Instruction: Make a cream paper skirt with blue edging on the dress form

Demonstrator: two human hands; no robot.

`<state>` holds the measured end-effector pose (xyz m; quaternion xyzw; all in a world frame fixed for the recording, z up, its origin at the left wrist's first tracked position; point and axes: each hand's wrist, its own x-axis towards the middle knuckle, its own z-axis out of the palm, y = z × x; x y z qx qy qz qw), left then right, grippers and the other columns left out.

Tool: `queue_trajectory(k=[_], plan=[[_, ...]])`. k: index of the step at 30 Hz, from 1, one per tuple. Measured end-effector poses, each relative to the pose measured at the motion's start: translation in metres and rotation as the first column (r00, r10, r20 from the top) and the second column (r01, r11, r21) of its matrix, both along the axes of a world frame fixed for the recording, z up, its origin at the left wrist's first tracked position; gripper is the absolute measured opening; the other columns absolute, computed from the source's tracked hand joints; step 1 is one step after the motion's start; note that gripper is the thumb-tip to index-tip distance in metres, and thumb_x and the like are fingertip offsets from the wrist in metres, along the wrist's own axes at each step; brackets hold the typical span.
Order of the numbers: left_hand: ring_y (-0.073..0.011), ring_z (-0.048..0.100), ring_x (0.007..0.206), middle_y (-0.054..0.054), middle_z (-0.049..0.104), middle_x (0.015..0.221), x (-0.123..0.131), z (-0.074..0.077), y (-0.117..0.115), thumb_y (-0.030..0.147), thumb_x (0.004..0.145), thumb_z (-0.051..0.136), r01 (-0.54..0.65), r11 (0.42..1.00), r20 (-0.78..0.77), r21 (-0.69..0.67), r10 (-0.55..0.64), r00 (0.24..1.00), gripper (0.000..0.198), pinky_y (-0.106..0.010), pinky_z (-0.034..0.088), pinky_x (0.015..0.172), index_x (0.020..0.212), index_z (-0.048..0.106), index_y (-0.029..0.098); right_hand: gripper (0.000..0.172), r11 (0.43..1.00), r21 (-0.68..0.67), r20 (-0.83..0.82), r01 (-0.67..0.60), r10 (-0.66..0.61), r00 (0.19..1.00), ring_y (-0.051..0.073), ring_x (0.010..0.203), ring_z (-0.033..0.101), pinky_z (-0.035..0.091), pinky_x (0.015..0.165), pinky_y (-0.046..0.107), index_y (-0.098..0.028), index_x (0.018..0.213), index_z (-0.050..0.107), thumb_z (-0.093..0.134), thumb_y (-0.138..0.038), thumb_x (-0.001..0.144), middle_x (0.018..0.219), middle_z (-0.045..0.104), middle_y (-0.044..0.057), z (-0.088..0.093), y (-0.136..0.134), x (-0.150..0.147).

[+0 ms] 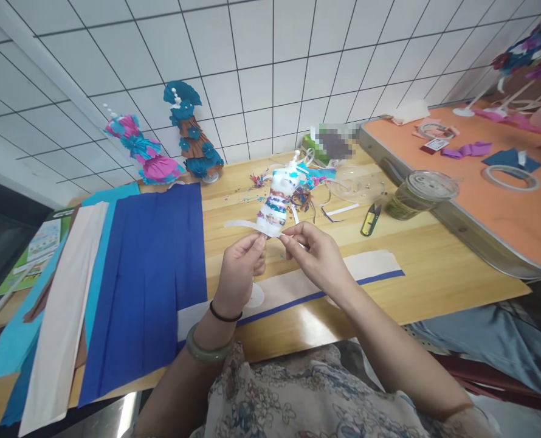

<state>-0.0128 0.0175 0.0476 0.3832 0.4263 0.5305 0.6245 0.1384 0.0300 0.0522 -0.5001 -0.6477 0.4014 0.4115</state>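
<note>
A white strip of tape [245,225] runs between my hands across the lower end of a small white dress form [279,194]. The form lies with its neck pointing away from me, and bands of coloured scraps circle its body. My left hand [241,264] is closed in a pinch at the form's lower end, by the strip. On the other side, my right hand [313,249] pinches the strip's right part between thumb and fingers. Beneath my forearms lies a pale paper strip [371,264] with a blue edge. A white disc [256,296] shows partly behind my left wrist.
Blue crepe paper [149,286] and a cream strip [65,316] lie left. Two paper-dressed forms [145,149] stand at the wall. Yellow thread snips [371,220] and a lidded plastic cup [419,194] are right, beside an orange-topped board [471,213]. Coloured scraps [304,198] surround the form.
</note>
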Motion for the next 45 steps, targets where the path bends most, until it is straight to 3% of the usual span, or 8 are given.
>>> queue_trajectory(k=[18, 24, 30, 34, 40, 45], plan=[[-0.0017, 0.026, 0.045, 0.004, 0.041, 0.062, 0.000, -0.001, -0.002, 0.027, 0.082, 0.060, 0.115, 0.988, 0.198, -0.108, -0.092, 0.976, 0.018, -0.015, 0.017, 0.042, 0.075, 0.053, 0.012, 0.020, 0.997, -0.038, -0.108, -0.072, 0.068, 0.992, 0.010, 0.054, 0.053, 0.035, 0.051, 0.022, -0.017, 0.088, 0.058, 0.057, -0.036, 0.085, 0.060, 0.059, -0.002, 0.006, 0.002, 0.002], [-0.0021, 0.026, 0.046, 0.004, 0.042, 0.062, -0.001, -0.002, -0.001, 0.029, 0.081, 0.062, 0.110, 0.991, 0.205, -0.078, -0.093, 0.974, 0.024, -0.015, 0.019, 0.042, 0.067, 0.050, 0.012, 0.020, 0.997, -0.036, -0.042, -0.066, 0.064, 0.997, 0.009, 0.050, 0.048, 0.033, 0.050, 0.022, -0.019, 0.094, 0.054, 0.055, -0.037, 0.086, 0.057, 0.058, -0.004, 0.011, 0.000, 0.004], [-0.0027, 0.023, 0.045, 0.004, 0.039, 0.061, -0.005, -0.001, 0.000, 0.027, 0.078, 0.064, 0.169, 0.980, 0.275, -0.102, -0.136, 0.952, 0.018, -0.014, 0.019, 0.040, 0.084, 0.059, 0.011, 0.018, 0.994, -0.042, -0.029, -0.098, 0.097, 0.995, 0.010, 0.050, 0.046, 0.034, 0.051, 0.022, -0.018, 0.090, 0.053, 0.050, -0.037, 0.088, 0.056, 0.055, -0.004, 0.013, -0.001, 0.009], [-0.0035, 0.023, 0.046, 0.004, 0.036, 0.061, -0.006, -0.008, 0.003, 0.026, 0.079, 0.062, 0.219, 0.970, 0.332, -0.100, -0.175, 0.927, 0.016, -0.014, 0.021, 0.040, 0.085, 0.060, 0.011, 0.016, 0.998, 0.064, 0.115, -0.029, 0.021, 0.993, 0.010, 0.050, 0.045, 0.032, 0.050, 0.022, -0.020, 0.087, 0.056, 0.051, -0.034, 0.088, 0.058, 0.053, -0.004, 0.019, -0.010, 0.006], [-0.0046, 0.022, 0.045, 0.005, 0.029, 0.058, -0.007, -0.019, 0.006, 0.029, 0.077, 0.062, 0.262, 0.962, 0.355, -0.079, -0.219, 0.909, 0.017, -0.015, 0.021, 0.039, 0.073, 0.055, 0.013, 0.019, 0.961, 0.275, 0.369, 0.032, -0.136, 0.919, 0.012, 0.047, 0.049, 0.031, 0.051, 0.023, -0.019, 0.092, 0.059, 0.050, -0.036, 0.089, 0.058, 0.059, -0.001, 0.023, -0.022, -0.003], [-0.0048, 0.021, 0.045, 0.006, 0.027, 0.058, -0.007, -0.019, 0.007, 0.028, 0.077, 0.062, 0.263, 0.963, 0.366, -0.063, -0.223, 0.904, 0.016, -0.015, 0.020, 0.039, 0.079, 0.057, 0.013, 0.019, 0.958, 0.283, 0.407, 0.045, -0.163, 0.899, 0.014, 0.053, 0.056, 0.032, 0.051, 0.024, -0.019, 0.090, 0.059, 0.049, -0.035, 0.089, 0.069, 0.067, 0.003, 0.020, -0.020, -0.003]])
